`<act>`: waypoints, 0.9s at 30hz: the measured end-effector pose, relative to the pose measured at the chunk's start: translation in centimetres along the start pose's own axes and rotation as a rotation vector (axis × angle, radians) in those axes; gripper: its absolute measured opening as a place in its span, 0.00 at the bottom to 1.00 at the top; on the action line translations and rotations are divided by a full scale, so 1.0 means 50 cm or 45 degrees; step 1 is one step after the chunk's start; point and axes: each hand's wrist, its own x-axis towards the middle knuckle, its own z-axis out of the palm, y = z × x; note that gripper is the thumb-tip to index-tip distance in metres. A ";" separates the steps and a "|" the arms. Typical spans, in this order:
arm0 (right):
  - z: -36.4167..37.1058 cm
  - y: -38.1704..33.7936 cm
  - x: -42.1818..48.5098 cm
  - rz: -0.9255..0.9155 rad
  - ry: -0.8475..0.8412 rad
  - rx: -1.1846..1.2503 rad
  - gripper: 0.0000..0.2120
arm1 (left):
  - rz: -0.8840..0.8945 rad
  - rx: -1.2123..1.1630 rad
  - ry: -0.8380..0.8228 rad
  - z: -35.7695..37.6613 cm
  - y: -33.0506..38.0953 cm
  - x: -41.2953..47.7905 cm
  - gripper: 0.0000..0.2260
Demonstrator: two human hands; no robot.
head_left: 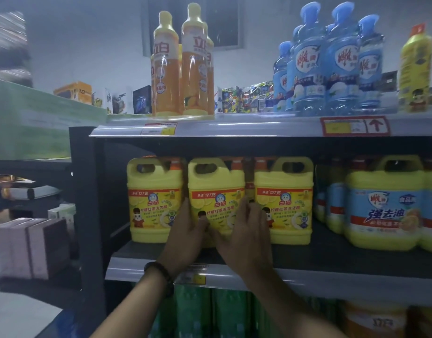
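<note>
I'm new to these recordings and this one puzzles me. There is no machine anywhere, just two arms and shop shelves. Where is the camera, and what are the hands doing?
There is no machine here. A person works with bare hands, and the one picture comes from a wide-angle camera worn on the head. It looks forward and down, which is why the arms enter from below.

The left hand, with a dark wristband, and the right hand clasp the middle jug from either side. It stands on the middle shelf between the left jug and the right jug, both the same yellow kind.

Further right are blue-labelled jugs. The top shelf carries orange bottles and blue bottles. Green packs show below, blurred.
</note>
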 end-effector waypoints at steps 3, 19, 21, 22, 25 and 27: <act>0.001 0.002 0.004 0.010 -0.072 0.084 0.61 | 0.028 0.054 0.032 -0.009 -0.008 -0.009 0.14; -0.021 0.011 0.011 0.025 -0.390 0.720 0.30 | 0.160 0.399 0.043 0.003 -0.007 -0.063 0.14; -0.021 0.008 0.005 0.059 -0.329 0.711 0.30 | 0.161 0.397 -0.002 -0.001 -0.003 -0.065 0.15; -0.022 0.005 0.000 0.054 -0.230 0.648 0.31 | 0.150 0.408 -0.028 -0.005 -0.007 -0.062 0.17; -0.022 0.004 -0.010 0.053 0.084 0.560 0.36 | 0.072 0.442 -0.081 -0.012 -0.024 -0.044 0.23; -0.021 0.008 -0.009 0.085 0.192 0.498 0.33 | 0.039 0.458 -0.136 -0.009 -0.029 -0.028 0.25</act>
